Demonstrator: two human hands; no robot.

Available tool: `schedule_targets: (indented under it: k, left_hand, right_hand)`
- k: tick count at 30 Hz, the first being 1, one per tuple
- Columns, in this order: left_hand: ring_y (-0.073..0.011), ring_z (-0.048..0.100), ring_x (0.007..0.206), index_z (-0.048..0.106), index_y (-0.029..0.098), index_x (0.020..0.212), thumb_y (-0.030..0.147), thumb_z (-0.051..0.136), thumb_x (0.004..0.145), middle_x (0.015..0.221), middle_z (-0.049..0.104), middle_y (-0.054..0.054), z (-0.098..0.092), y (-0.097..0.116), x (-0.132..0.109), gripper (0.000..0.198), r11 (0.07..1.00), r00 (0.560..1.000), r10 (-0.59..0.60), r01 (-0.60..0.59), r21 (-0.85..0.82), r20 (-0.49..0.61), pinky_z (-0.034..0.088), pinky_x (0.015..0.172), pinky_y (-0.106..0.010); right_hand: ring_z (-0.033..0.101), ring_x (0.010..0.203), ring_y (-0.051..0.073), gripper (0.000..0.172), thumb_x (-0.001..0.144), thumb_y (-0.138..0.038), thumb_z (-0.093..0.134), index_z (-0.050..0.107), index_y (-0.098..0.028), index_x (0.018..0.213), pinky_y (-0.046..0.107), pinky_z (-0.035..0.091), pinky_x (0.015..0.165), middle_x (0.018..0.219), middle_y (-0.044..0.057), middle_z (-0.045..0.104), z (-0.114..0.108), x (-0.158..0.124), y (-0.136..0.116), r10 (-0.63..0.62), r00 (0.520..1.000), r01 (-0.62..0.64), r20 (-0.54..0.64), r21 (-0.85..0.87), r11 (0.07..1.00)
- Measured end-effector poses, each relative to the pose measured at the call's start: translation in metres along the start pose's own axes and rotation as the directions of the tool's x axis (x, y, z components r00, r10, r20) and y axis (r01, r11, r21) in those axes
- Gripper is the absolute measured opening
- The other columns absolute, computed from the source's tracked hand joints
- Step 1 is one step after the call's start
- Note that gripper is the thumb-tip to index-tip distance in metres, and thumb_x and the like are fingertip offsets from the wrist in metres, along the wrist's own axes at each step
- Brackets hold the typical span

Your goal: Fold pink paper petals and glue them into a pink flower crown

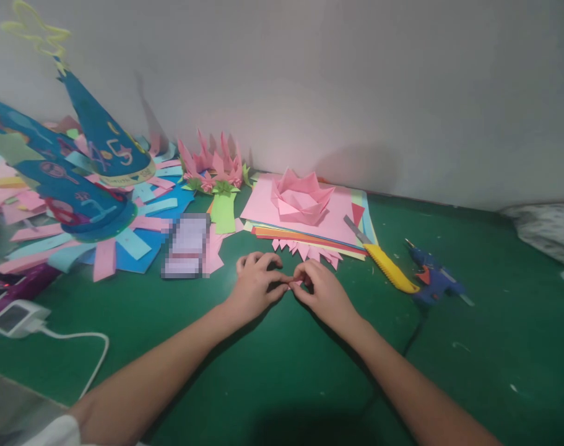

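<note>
Between my fingertips is a small piece of pink paper [295, 284], mostly hidden by the fingers. My left hand [254, 282] pinches its left side with thumb and forefinger, low over the green table. My right hand [325, 291] grips the other side, its fingers curled in. Just beyond the hands lies a row of pointed pink paper pieces [307, 250]. Behind these, a pink folded-paper crown [303, 197] rests on a stack of coloured paper sheets [258, 210].
A yellow utility knife [390, 267] with its blade out and a blue glue gun [434, 279] lie at right. At left stand blue paper cone hats [103, 139], a pixelated phone [186, 246], a pink paper flower crown [214, 164] and a white charger with cable [18, 318].
</note>
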State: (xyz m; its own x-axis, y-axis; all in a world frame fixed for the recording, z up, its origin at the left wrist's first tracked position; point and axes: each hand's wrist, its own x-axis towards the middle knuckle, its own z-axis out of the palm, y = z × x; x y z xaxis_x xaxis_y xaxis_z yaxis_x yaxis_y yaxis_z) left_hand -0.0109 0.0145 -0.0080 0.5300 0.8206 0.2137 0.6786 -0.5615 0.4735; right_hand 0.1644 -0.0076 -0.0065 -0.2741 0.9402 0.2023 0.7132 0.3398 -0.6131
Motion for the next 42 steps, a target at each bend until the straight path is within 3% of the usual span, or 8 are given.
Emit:
schedule_targets:
  k: [9, 15, 20, 29, 42]
  left_hand:
    - [-0.0226, 0.041, 0.103, 0.069, 0.032, 0.089, 0.035, 0.056, 0.083, 0.106, 0.057, -0.001, -0.0007, 0.0042, -0.0018, 0.014, 1.000, 0.999, 0.021, -0.021, 0.017, -0.031, 0.025, 0.086, -0.042]
    - [-0.0208, 0.044, 0.099, 0.065, 0.024, 0.080, 0.028, 0.058, 0.082, 0.098, 0.059, -0.001, -0.0011, 0.0081, -0.0040, 0.008, 0.999, 0.997, 0.033, -0.031, 0.034, -0.069, 0.024, 0.090, -0.043]
    - [-0.0192, 0.046, 0.097, 0.064, 0.024, 0.080, 0.025, 0.052, 0.085, 0.092, 0.061, -0.001, -0.0006, 0.0067, -0.0056, 0.013, 0.994, 0.992, 0.087, -0.080, 0.080, -0.094, 0.020, 0.095, -0.046]
    - [-0.0201, 0.047, 0.097, 0.066, 0.025, 0.082, 0.034, 0.060, 0.079, 0.092, 0.062, -0.001, -0.0054, 0.0008, -0.0066, 0.011, 0.999, 0.998, 0.026, -0.028, -0.036, -0.051, 0.025, 0.087, -0.041]
    - [-0.0197, 0.047, 0.097, 0.064, 0.023, 0.080, 0.026, 0.058, 0.080, 0.096, 0.060, -0.001, -0.0031, 0.0036, -0.0044, 0.007, 0.999, 0.999, -0.004, 0.002, -0.048, -0.040, 0.026, 0.084, -0.039]
  right_hand:
    - [0.051, 0.072, 0.016, 0.009, 0.081, -0.012, 0.051, 0.053, -0.020, 0.077, 0.028, 0.041, 0.063, 0.077, 0.002, 0.054, -0.0044, -0.0019, 0.0040, 0.024, 0.999, -0.025, 0.025, 0.062, 0.998]
    - [0.053, 0.086, 0.018, 0.016, 0.085, -0.012, 0.048, 0.059, -0.020, 0.093, 0.032, 0.044, 0.075, 0.090, 0.005, 0.057, -0.0066, -0.0014, 0.0022, -0.048, 0.998, 0.044, 0.046, 0.079, 0.996]
    - [0.054, 0.081, 0.017, 0.016, 0.085, -0.013, 0.048, 0.061, -0.020, 0.089, 0.031, 0.044, 0.070, 0.086, 0.005, 0.057, -0.0074, -0.0028, 0.0039, -0.092, 0.994, 0.089, 0.063, 0.049, 0.995]
    - [0.051, 0.077, 0.017, 0.011, 0.083, -0.012, 0.048, 0.056, -0.020, 0.085, 0.029, 0.042, 0.067, 0.082, 0.004, 0.054, -0.0061, -0.0016, 0.0012, -0.053, 0.995, 0.047, 0.079, 0.078, 0.996]
    - [0.051, 0.079, 0.017, 0.015, 0.083, -0.010, 0.047, 0.057, -0.020, 0.083, 0.030, 0.041, 0.069, 0.084, 0.004, 0.053, -0.0066, -0.0051, 0.0015, -0.097, 0.994, 0.095, 0.056, 0.046, 0.994]
